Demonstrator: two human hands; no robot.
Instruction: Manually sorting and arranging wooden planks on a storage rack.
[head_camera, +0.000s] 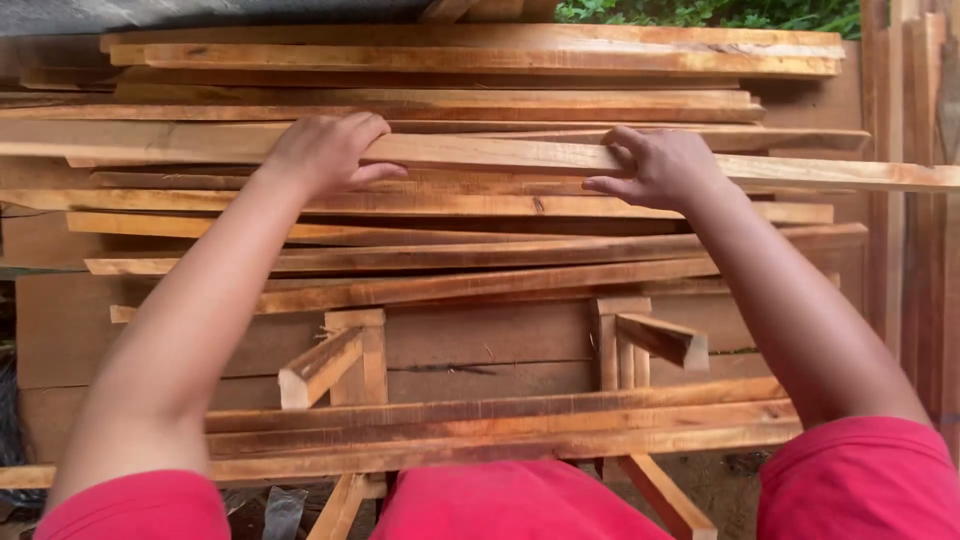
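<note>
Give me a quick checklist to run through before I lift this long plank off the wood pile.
1. Left hand gripping the long plank: ok, fingers curled over its far edge.
2. Right hand gripping the same plank: ok.
3. Hands set evenly about the plank's middle: cannot tell, the left end runs out of view.
4. Plank free of boards on top: cannot tell, a stacked board lies close behind.
5. Short offcuts below out of the way: ok, apart from the plank.
6. Space to the right: not ok, upright boards stand there.

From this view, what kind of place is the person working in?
Probably an outdoor woodworking or lumber yard. Rough-sawn planks lie stacked in layers, both hands grip one long wooden strip, and green leaves show behind.
</note>
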